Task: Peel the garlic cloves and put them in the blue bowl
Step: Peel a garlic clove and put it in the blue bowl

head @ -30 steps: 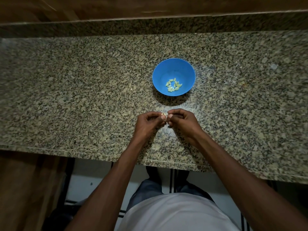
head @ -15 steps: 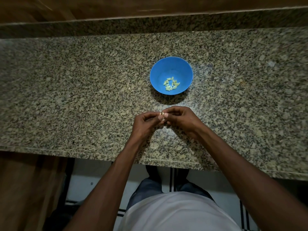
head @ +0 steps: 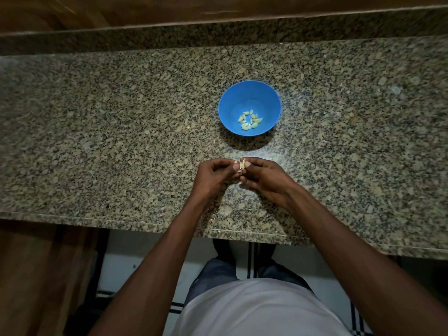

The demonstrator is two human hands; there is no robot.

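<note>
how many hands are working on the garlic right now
2. The left hand and the right hand meet over the granite counter, just in front of the blue bowl, both pinching one garlic clove between their fingertips.

Speckled granite counter (head: 97, 132) in dim light

A low granite upstand (head: 169, 35) of the same stone runs along the far edge, with brown wood panelling (head: 145, 8) above it. Below the near edge, a wooden cabinet front (head: 31, 275) stands at the left (deep in shadow), and the floor (head: 126, 270) is pale tile with dark stripes.
</note>
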